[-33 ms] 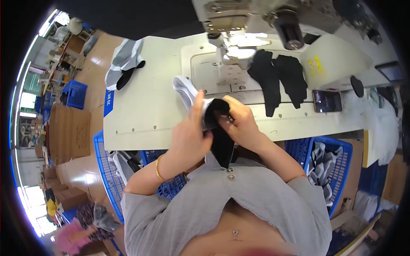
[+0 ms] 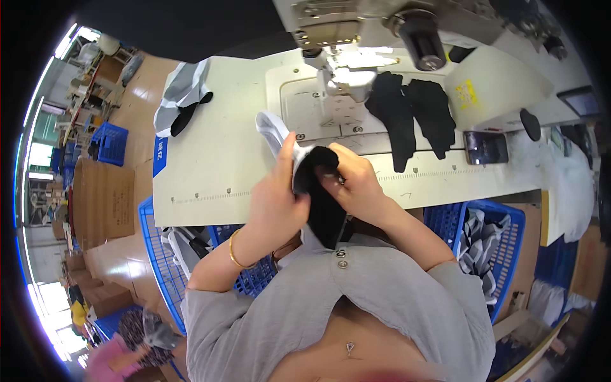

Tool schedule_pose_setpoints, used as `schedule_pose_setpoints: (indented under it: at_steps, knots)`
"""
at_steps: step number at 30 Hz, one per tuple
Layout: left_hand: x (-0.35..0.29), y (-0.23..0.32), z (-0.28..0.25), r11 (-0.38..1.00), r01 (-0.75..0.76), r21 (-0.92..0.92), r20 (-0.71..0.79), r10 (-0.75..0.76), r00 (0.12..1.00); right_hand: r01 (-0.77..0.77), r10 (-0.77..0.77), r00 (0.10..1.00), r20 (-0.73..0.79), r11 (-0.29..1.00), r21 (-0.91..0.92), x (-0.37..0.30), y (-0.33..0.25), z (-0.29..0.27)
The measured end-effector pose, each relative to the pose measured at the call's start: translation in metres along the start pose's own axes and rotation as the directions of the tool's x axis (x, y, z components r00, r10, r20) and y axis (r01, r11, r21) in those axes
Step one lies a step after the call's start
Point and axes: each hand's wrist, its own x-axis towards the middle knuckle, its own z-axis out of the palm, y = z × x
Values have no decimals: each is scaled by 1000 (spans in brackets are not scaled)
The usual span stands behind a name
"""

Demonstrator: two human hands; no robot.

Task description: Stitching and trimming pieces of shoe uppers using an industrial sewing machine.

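A black fabric piece with a white-grey part (image 2: 326, 213) is held up in front of my chest, over the table's near edge. My left hand (image 2: 273, 202) grips its white-grey side, with the index finger stretched up along it. On the black upper edge my right hand (image 2: 358, 184) is closed, its fingertips partly tucked in the folds and hidden. A pale strip of the piece sticks out beyond my left fingers towards the sewing machine (image 2: 344, 83). Two black fabric pieces (image 2: 398, 121) lie right of the machine's needle area.
Grey, white and black fabric (image 2: 181, 95) lies at the table's (image 2: 216, 146) far left corner. A phone (image 2: 486, 148) rests on the right. Blue baskets of similar pieces stand below, left (image 2: 156, 254) and right (image 2: 509, 254). Another person (image 2: 114, 360) is at the lower left.
Both hands keep their hold, and the fabric has shifted only slightly between them. At the lower left the other person has moved a little.
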Motion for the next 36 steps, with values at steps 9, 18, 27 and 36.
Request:
schedule_pose_setpoints:
  at_steps: [9,18,27,36]
  knots:
    - [-3,-69,-9,427,606,-671,359,-528,769,-143,55,940,335,959,243,-15,11,-45]
    - [28,23,-9,915,-352,198,-172,385,907,-505,438,862,254,779,372,-26,19,-31]
    - [33,45,5,706,-334,624,-6,432,902,-513,491,855,168,750,417,-21,5,-32]
    - [58,-56,24,922,186,-339,-67,-221,973,-608,562,793,237,706,363,-40,9,-40]
